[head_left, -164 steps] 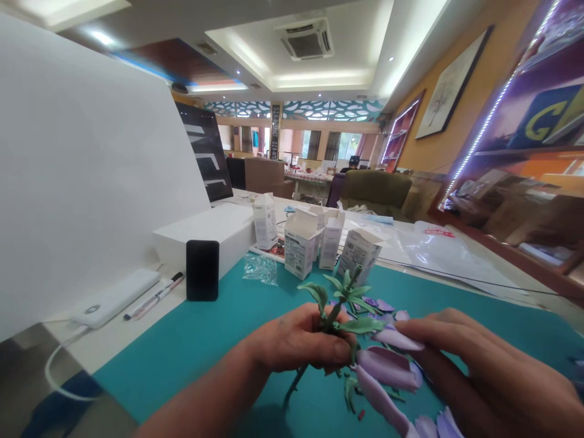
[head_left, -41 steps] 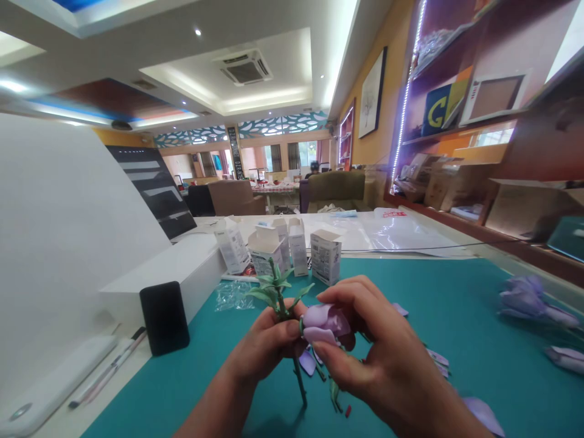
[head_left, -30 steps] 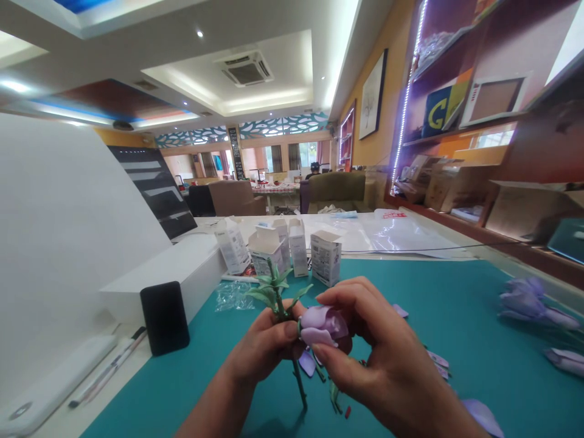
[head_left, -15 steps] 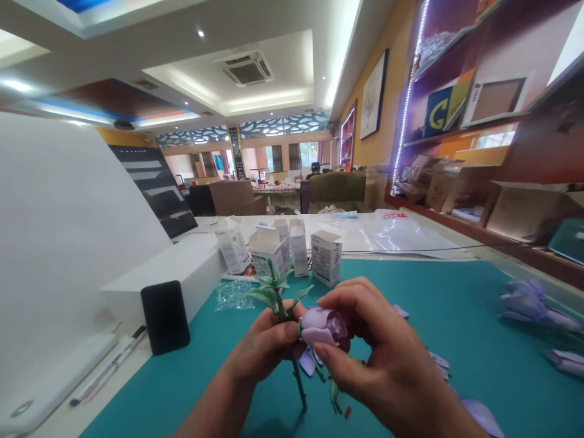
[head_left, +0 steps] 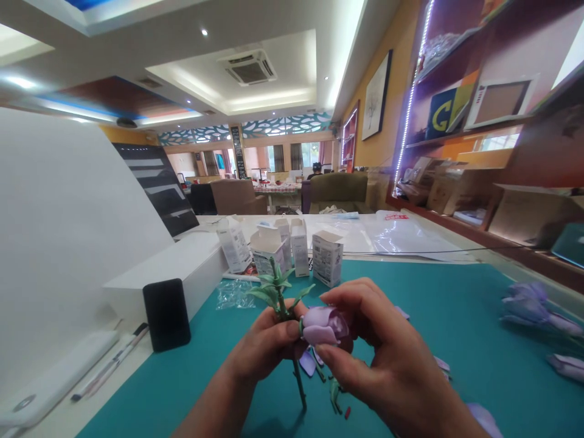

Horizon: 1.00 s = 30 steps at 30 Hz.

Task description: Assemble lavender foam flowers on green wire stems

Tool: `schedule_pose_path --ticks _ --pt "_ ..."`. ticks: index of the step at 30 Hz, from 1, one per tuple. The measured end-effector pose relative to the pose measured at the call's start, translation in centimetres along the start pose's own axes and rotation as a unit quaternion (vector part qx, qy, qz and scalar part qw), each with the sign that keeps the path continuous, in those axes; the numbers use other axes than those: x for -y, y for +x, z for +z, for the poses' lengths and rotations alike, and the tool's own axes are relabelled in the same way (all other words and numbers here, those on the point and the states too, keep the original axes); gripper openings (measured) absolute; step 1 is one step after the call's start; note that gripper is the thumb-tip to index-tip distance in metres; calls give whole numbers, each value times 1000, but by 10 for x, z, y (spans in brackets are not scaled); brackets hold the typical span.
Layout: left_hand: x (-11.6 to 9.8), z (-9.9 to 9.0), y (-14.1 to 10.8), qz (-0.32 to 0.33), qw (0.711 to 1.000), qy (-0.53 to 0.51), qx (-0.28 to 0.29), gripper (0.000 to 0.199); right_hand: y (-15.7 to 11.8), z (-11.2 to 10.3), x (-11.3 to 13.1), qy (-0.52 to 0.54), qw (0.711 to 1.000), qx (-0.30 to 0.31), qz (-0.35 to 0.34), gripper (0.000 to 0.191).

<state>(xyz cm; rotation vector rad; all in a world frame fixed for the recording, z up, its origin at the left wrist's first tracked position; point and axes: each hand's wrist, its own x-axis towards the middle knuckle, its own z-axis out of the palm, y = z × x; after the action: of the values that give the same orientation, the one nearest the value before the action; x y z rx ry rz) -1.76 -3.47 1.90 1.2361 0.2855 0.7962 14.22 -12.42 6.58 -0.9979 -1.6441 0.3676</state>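
My left hand (head_left: 269, 334) is closed round a green plastic flower stem (head_left: 298, 383), whose leaves (head_left: 278, 291) rise above the thumb. A pale purple flower head (head_left: 322, 325), shaped like a rosebud, lies sideways against the stem, its green base beside my left thumb. Thumb and fingers of my right hand (head_left: 378, 347) pinch the petals from the right side. Below the hands, loose purple petals (head_left: 308, 364) and small green leaf pieces (head_left: 335, 395) rest on the teal mat (head_left: 246, 407). A tiny red piece (head_left: 347, 413) lies close by.
Several white boxes (head_left: 327, 258) stand behind the hands. Crumpled clear plastic (head_left: 235, 295) lies left of them. A black upright slab (head_left: 166, 315) stands at the left, near a pen (head_left: 109, 362). Purple flowers (head_left: 524, 304) lie at the right edge.
The view has shifted very slightly. Both hands keep almost the same hold on the stem and the flower head.
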Motion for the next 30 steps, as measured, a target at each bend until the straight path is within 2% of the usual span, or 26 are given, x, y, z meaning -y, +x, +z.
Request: schedule_pose_path --ticks 4,8,11,14,16,20,30 --pt "-5 2 1 25 999 -1 -22 32 -1 -9 -8 26 997 -15 67 40" --pt "-11 5 5 33 996 10 -79 30 0 -9 -30 44 987 -31 152 40" --pt "-13 8 8 26 993 5 -112 28 -5 6 -52 34 978 36 200 33" --pt "-13 11 9 21 992 -14 -122 27 -17 30 -69 34 963 136 231 28" --pt "-13 13 10 17 992 -24 -124 28 -25 46 -76 25 955 180 233 26" --pt "-12 19 11 10 992 -34 -123 28 -36 66 -82 9 959 190 211 19" --pt "-12 35 20 12 990 -15 -139 25 -40 64 -79 -12 964 178 197 25"
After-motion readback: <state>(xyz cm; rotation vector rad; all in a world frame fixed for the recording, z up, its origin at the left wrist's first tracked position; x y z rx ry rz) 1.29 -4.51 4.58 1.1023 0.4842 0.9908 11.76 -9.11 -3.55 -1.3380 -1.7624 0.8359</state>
